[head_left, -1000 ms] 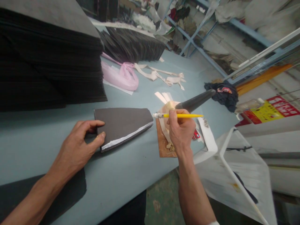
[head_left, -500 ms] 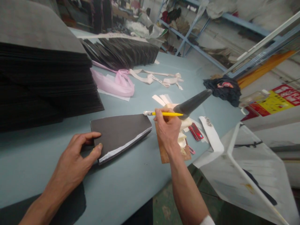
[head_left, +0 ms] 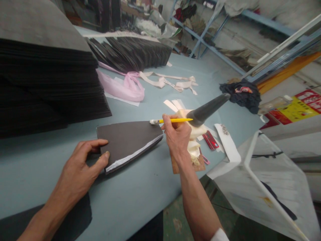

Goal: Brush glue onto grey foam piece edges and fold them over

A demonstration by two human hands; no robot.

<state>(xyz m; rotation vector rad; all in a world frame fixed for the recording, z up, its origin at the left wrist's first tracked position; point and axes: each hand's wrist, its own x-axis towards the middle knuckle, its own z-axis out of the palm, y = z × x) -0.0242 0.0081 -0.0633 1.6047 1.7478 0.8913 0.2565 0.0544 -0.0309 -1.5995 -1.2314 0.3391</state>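
Observation:
A small stack of dark grey panels lies on the table, a streaky white coating along its near edge. My left hand grips the stack's left end, thumb on the near corner and fingers at the side. Pinched in my right hand is a yellow-handled brush. Its white-smeared tip is over the stack's far edge near the right corner; whether it touches cannot be made out. Right of that hand, a black cone-shaped object leans on a cream-coloured lump above a brown board.
Tall piles of dark panels stand at the left, with a fanned row behind. Pink cloth, pale strips and a red box lie on the table. A white bin stands beyond its right edge.
My right hand has shifted slightly left, bringing the brush tip from the stack's far right corner to a little inward along the far edge. My left hand keeps its hold.

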